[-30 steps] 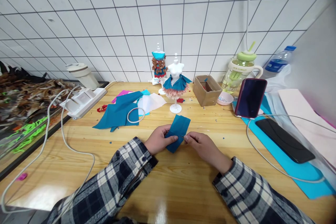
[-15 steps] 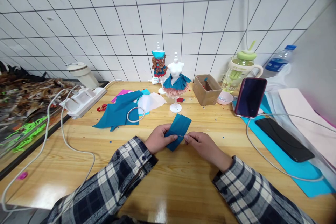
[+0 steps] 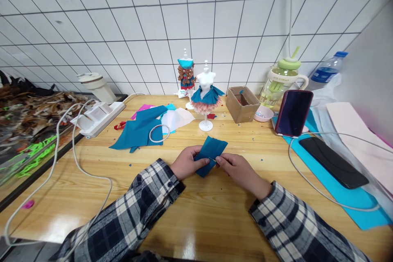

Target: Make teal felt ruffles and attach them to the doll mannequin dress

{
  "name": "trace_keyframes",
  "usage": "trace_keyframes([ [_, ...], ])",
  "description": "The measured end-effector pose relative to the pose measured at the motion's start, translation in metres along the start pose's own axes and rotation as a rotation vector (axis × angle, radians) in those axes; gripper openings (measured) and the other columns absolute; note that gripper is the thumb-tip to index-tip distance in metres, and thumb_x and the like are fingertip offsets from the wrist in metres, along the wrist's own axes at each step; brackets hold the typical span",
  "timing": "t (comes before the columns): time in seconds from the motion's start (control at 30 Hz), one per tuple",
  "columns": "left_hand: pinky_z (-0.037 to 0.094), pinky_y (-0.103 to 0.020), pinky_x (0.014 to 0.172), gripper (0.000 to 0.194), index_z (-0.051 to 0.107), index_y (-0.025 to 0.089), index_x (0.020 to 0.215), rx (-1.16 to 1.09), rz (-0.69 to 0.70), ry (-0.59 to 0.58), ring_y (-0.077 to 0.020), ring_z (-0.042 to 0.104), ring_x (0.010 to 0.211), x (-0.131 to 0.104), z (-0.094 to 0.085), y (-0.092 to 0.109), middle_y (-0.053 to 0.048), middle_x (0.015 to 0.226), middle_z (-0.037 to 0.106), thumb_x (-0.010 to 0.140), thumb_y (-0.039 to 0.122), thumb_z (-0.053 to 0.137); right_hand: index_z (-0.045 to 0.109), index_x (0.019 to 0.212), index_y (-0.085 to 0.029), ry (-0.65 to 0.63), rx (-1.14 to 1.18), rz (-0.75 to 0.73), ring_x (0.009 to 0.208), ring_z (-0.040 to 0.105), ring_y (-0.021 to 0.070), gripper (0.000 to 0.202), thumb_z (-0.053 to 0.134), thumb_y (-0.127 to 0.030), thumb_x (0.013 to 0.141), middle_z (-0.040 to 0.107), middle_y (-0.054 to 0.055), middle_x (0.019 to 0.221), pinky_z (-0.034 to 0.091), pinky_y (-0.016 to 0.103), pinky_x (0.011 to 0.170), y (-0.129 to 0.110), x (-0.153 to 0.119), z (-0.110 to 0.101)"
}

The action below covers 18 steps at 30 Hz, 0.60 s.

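Over the middle of the table, a small teal fabric piece (image 3: 215, 145) is held between my two hands, drawn in at its middle. My left hand (image 3: 189, 161) is closed on its left side, thumb on top and fingers underneath. At its right edge my right hand (image 3: 235, 168) pinches the fabric with thumb and forefinger. A thin pale line runs across the fabric between the thumbs; I cannot tell if it is a needle or thread. Just beyond stands a white mini dress form (image 3: 205, 77) wearing a teal and pink ruffled skirt (image 3: 207, 100).
Teal fabric (image 3: 138, 129) with a white ring (image 3: 150, 134) lies on the left. Behind are a second dressed form (image 3: 186, 74), a cardboard box (image 3: 245, 110) and a pink bowl (image 3: 264, 114). A propped phone (image 3: 293, 112), a black phone (image 3: 333, 161) and cables occupy the right.
The fabric's upper part has tilted and shifted slightly right, and its middle looks more drawn in. Both hands have stayed nearly in place.
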<state>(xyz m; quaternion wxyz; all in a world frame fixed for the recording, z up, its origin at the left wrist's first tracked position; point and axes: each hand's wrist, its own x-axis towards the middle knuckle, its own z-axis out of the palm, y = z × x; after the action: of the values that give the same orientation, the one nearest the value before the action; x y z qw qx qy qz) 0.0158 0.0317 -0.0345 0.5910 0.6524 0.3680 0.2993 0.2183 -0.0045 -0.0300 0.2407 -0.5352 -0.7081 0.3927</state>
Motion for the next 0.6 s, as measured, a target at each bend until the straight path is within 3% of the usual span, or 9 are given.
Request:
trace_keyframes([
  [0.6, 0.05, -0.031, 0.077, 0.031, 0.069, 0.01, 0.096, 0.034, 0.006, -0.005, -0.021, 0.064, 0.084, -0.0002, 0.002, 0.0021, -0.007, 0.093, 0.071, 0.075, 0.033, 0.07, 0.059, 0.074, -0.02, -0.004, -0.019, -0.011, 0.068, 0.055, 0.0167, 0.039, 0.04, -0.049, 0.091, 0.064, 0.001, 0.071, 0.036, 0.026, 0.061, 0.0039, 0.0023, 0.0028],
])
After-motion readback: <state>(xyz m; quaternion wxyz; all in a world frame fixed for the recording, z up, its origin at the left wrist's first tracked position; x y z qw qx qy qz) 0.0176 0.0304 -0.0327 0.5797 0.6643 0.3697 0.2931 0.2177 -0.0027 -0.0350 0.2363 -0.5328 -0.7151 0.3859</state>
